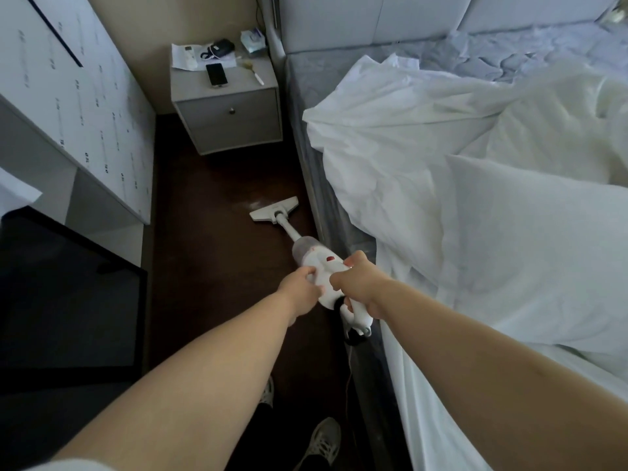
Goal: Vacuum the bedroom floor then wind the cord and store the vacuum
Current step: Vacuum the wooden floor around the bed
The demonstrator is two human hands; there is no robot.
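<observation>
A white stick vacuum (pixel 317 258) with a clear dust cup and a red button slants down to the dark floor (pixel 204 253). Its flat floor head (pixel 274 209) lies on the floor between the nightstand and the bed. My right hand (pixel 360 283) grips the vacuum's handle at the top. My left hand (pixel 300 290) holds the left side of the body just below. A thin white cord (pixel 349 372) hangs from the handle's end toward the floor along the bed side.
A grey nightstand (pixel 234 120) with a phone (pixel 216 74), a remote and papers stands at the aisle's far end. The bed (pixel 475 198) with rumpled white bedding borders the right. White cabinets (pixel 85 107) and a dark screen (pixel 68 300) line the left. My shoes (pixel 323 440) show below.
</observation>
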